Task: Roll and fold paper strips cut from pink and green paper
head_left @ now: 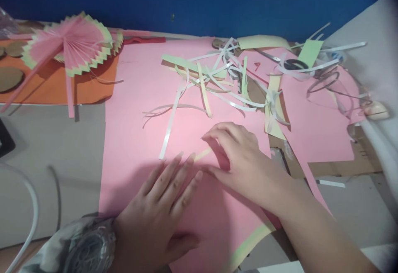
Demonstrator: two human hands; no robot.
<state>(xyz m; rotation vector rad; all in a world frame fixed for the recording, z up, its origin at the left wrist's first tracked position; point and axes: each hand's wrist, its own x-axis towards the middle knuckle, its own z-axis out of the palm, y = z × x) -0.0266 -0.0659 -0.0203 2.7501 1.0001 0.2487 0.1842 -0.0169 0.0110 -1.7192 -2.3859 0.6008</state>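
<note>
Yellow strip (203,154) mostly beneath right hand (245,163)

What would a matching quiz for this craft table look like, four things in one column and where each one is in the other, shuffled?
1. pleated fan
2. left hand
3. right hand
4. loose strips

A. fingers on a pale yellow strip
B. heaped at the far side of the pink sheet
C. on the orange sheet, far left
D. flat on the pink sheet, fingers spread

Pairs: 1-C, 2-D, 3-A, 4-B
</note>
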